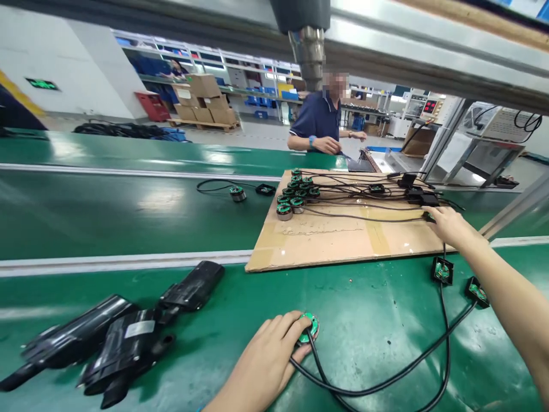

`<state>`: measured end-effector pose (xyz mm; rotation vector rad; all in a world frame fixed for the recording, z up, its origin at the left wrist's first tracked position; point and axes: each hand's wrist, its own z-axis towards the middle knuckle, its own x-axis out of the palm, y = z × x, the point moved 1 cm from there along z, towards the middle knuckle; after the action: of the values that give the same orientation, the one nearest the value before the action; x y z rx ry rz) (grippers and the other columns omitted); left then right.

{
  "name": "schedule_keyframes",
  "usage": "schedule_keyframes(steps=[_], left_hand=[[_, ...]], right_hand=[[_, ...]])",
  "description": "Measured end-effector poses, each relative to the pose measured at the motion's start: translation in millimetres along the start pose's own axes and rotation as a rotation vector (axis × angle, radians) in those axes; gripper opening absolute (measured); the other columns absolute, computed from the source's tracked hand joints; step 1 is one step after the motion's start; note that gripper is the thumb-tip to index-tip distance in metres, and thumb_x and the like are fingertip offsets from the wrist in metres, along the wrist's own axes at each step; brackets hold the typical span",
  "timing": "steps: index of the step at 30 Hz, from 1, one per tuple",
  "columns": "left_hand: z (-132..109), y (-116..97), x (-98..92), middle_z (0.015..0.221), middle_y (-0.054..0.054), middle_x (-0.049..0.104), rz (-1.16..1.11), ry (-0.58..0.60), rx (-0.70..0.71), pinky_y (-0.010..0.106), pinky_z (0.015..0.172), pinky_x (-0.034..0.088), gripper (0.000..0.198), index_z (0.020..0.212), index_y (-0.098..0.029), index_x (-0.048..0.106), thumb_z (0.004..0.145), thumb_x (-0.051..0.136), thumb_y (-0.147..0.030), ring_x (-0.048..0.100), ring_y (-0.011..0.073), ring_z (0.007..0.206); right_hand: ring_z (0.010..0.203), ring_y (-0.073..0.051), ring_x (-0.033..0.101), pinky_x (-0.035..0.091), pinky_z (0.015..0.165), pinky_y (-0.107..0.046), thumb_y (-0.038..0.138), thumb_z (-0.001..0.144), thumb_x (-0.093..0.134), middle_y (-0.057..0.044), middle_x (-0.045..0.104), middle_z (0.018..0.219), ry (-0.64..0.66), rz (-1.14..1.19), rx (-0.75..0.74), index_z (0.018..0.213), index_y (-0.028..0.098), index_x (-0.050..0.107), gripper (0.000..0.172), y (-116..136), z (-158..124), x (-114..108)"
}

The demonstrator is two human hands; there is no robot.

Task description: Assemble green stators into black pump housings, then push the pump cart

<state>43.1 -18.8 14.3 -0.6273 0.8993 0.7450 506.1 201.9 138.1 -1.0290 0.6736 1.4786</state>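
The fingers (295,325) of the left hand (268,352) are closed on a round part (313,328) with a green circuit board on its face, held low over the near side of the green table (343,292). A black cable (318,363) rises from that face and curves down past the bottom edge of the view. A second cable (377,389) emerges beneath the same hand and sweeps right to an open black housing (477,292) with a green board inside. Just left of that lies another open housing (442,271), with cable at both ends.

The right hand (457,229) reaches farther out, its fingers bent down over a small black piece (429,217) at the right end of a cardboard sheet (326,246); whether they grip it or only touch it, I cannot tell. On the sheet's left end stands a cluster of round parts (295,197) with green tops, their thin cables running right toward more black housings (416,194).

Beyond the sheet's left edge, a lone round part (237,194) sits with its looped cable. Glossy black cases (124,343) lie heaped at near left. A tool (306,48) hangs overhead before a metal beam (386,40). Across the table is a co-worker (313,123) in a dark shirt; cartons (206,103) are stacked on a pallet behind, beside a red box (152,107).
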Motion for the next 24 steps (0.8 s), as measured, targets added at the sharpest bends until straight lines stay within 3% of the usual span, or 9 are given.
schedule_keyframes(steps=[2,4,6,8,11,15,17,20,24], left_hand=[[0,-1,0.3,0.116,0.009,0.068,-0.009,-0.002,-0.006,0.034,0.080,0.054,0.032,0.126,-0.024,0.058,0.105,0.042,-0.042,0.067,0.0235,0.095],[-1,-2,-0.1,0.116,0.011,0.068,-0.018,-0.006,-0.023,0.035,0.083,0.053,0.041,0.140,-0.021,0.049,0.106,0.041,-0.043,0.067,0.0242,0.096],[-1,-2,-0.7,0.117,0.012,0.068,-0.025,0.014,-0.047,0.036,0.085,0.052,0.051,0.149,-0.019,0.039,0.106,0.041,-0.045,0.066,0.0252,0.099],[0,-1,-1.6,0.120,0.012,0.067,-0.037,0.064,-0.059,0.036,0.087,0.051,0.051,0.150,-0.020,0.040,0.106,0.040,-0.046,0.066,0.0260,0.104],[1,-1,-3.8,0.123,0.011,0.066,-0.061,0.126,-0.058,0.036,0.090,0.050,0.046,0.144,-0.023,0.047,0.106,0.039,-0.046,0.064,0.0262,0.109],[5,-9,-6.1,0.123,0.010,0.065,-0.108,0.179,-0.031,0.038,0.093,0.050,0.044,0.144,-0.023,0.047,0.106,0.041,-0.044,0.063,0.0257,0.109],[8,-17,-7.2,0.127,0.011,0.063,-0.147,0.185,0.007,0.038,0.096,0.051,0.045,0.147,-0.023,0.042,0.106,0.043,-0.041,0.062,0.0255,0.112],[9,-26,-11.5,0.141,0.013,0.054,-0.157,0.140,0.016,0.042,0.106,0.048,0.059,0.154,-0.024,0.032,0.101,0.054,-0.041,0.055,0.0289,0.126],[4,-22,-22.8,0.137,0.014,0.055,-0.108,0.165,-0.080,0.043,0.100,0.053,0.080,0.157,-0.026,0.026,0.092,0.067,-0.046,0.060,0.0316,0.120]], right_hand=[[0.103,-0.023,0.063,0.047,0.093,-0.038,0.031,0.102,0.051,-0.014,0.067,0.114,0.046,0.085,-0.119,0.134,0.015,0.058,0.036,32,-39,7],[0.100,-0.022,0.064,0.048,0.092,-0.038,0.041,0.103,0.050,-0.007,0.070,0.107,0.133,0.158,-0.235,0.120,0.022,0.066,0.029,64,-94,10],[0.104,-0.022,0.063,0.048,0.092,-0.040,0.048,0.103,0.050,-0.006,0.069,0.114,0.205,0.216,-0.303,0.121,0.027,0.065,0.031,86,-153,10],[0.106,-0.023,0.061,0.048,0.093,-0.042,0.048,0.103,0.049,-0.008,0.066,0.119,0.211,0.310,-0.273,0.125,0.026,0.062,0.033,96,-205,7],[0.093,-0.022,0.060,0.049,0.084,-0.040,0.044,0.104,0.048,-0.007,0.065,0.102,0.190,0.428,-0.124,0.111,0.023,0.063,0.027,94,-260,1],[0.089,-0.022,0.060,0.050,0.081,-0.040,0.045,0.101,0.054,-0.007,0.063,0.093,0.240,0.520,-0.068,0.101,0.024,0.063,0.024,85,-299,-15],[0.099,-0.022,0.061,0.051,0.086,-0.040,0.046,0.097,0.061,-0.007,0.064,0.106,0.279,0.544,-0.103,0.111,0.026,0.064,0.024,84,-311,-28],[0.118,-0.024,0.057,0.052,0.094,-0.037,0.050,0.091,0.069,-0.007,0.058,0.132,0.246,0.535,-0.141,0.127,0.030,0.060,0.042,83,-324,-46],[0.124,-0.023,0.055,0.049,0.100,-0.037,0.051,0.092,0.068,-0.006,0.056,0.136,0.203,0.497,-0.138,0.136,0.027,0.054,0.052,77,-339,-54]])
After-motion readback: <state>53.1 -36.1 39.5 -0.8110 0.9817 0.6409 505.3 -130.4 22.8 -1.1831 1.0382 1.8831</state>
